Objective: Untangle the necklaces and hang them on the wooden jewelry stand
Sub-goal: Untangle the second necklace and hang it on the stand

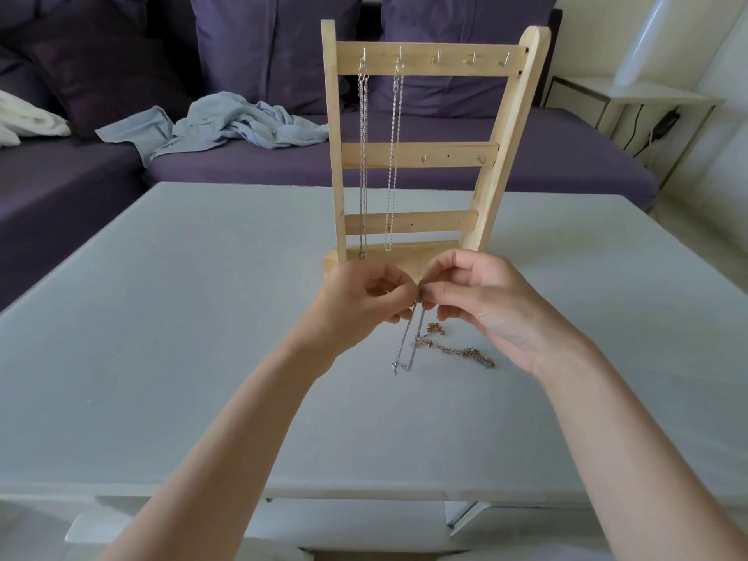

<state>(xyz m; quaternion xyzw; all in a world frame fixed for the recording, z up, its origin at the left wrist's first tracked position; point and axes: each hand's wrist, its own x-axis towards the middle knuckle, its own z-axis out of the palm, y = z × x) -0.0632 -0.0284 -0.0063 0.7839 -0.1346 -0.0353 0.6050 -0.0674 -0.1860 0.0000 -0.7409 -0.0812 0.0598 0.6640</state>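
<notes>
A wooden jewelry stand (421, 155) stands upright on the pale table (202, 317). Two silver necklaces hang from its top bar's left hooks, one (363, 164) at the far left and another (393, 155) beside it. Just in front of the stand's base, my left hand (364, 303) and my right hand (481, 305) meet, each pinching the top of a silver necklace (411, 342) that dangles down to the table. A rose-gold chain tangle (449, 344) lies on the table below my right hand, touching the silver one.
A purple sofa (364, 168) with cushions runs behind the table, with a crumpled light-blue cloth (226, 125) on its seat. A white side table (631, 103) stands at the right. Three hooks on the stand's top bar hold nothing.
</notes>
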